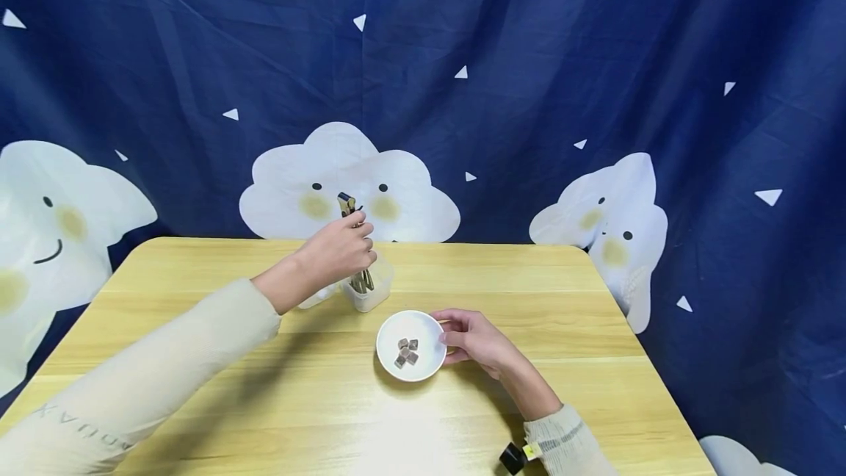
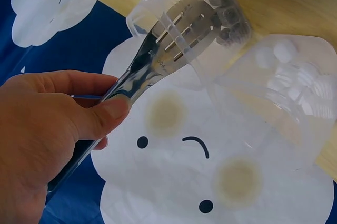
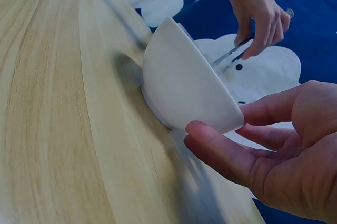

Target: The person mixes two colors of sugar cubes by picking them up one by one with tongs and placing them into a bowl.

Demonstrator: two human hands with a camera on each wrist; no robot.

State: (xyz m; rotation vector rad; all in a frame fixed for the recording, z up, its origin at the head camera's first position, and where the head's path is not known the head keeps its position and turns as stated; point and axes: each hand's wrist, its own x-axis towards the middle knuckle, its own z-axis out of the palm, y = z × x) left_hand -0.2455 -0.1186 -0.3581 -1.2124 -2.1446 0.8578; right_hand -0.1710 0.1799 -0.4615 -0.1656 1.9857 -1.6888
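My left hand (image 1: 338,247) grips metal tongs (image 2: 181,34) by their arms above a small clear plastic container (image 1: 366,301). In the left wrist view their slotted head reaches into this container, right at several dark cubes (image 2: 230,24) at its bottom. My right hand (image 1: 477,342) holds a white bowl (image 1: 390,347) at its right side, thumb and fingers at the rim. Several brown cubes (image 1: 408,353) lie together inside the bowl. The bowl stands upright on the table, in front of the container and slightly to its right.
A second clear container (image 2: 321,45) with white rounded pieces stands beside the first. All of this is on a light wooden table (image 1: 515,281), whose far edge meets a dark blue curtain (image 1: 515,116) with cloud prints. A small black object (image 1: 512,458) shows by the right sleeve.
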